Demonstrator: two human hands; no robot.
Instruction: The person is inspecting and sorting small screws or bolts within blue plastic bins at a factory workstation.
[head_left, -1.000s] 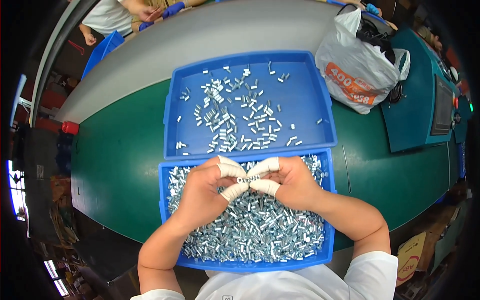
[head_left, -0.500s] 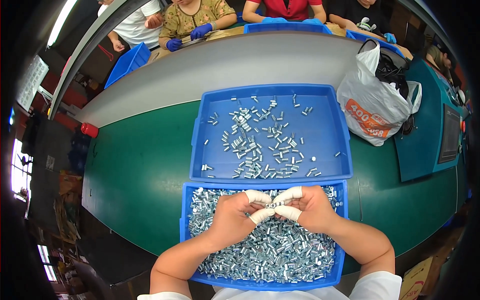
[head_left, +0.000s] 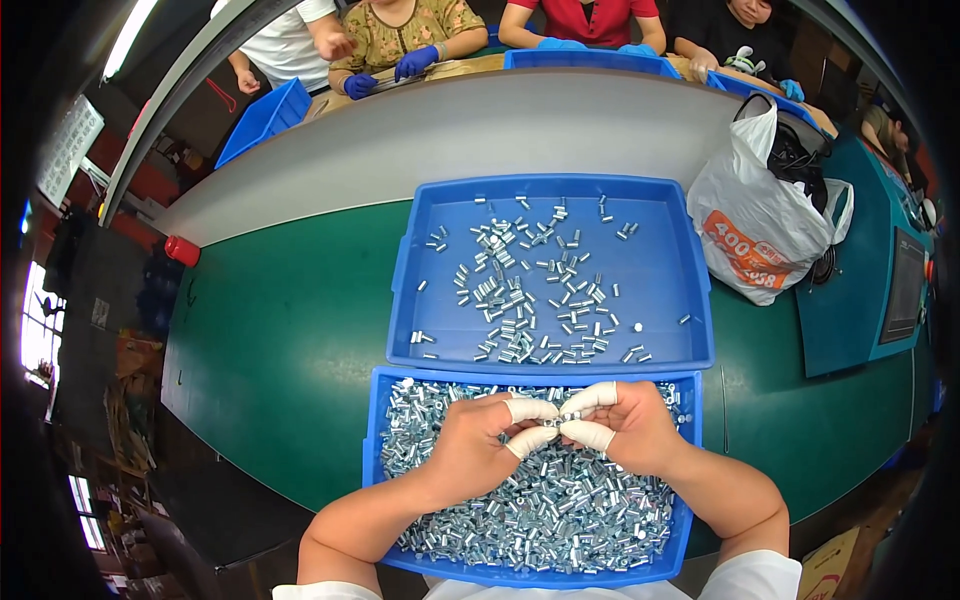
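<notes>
My left hand (head_left: 478,446) and my right hand (head_left: 636,430) meet fingertip to fingertip above the near blue tray (head_left: 372,430). White finger covers wrap the thumbs and forefingers. Pinched between them are a few small silver rivet nuts (head_left: 558,423), partly hidden by the fingertips; I cannot tell exactly how each hand shares them. Beneath, a deep layer of loose rivet nuts (head_left: 560,520) fills the near tray. Just beyond it, a second blue tray (head_left: 640,255) carries a scattered, thinner spread of the same rivet nuts (head_left: 515,300).
A green tabletop (head_left: 290,330) runs under both trays, with a grey partition (head_left: 450,125) behind. At right stand a white plastic bag (head_left: 755,220) and a teal machine with a screen (head_left: 905,285). Several people work across the partition beside blue bins (head_left: 590,62). A red object (head_left: 182,250) sits at far left.
The whole view has shifted slightly, so trays and bag appear a little lower and further right. My hands stay together over the near tray, still pinching the rivet nuts.
</notes>
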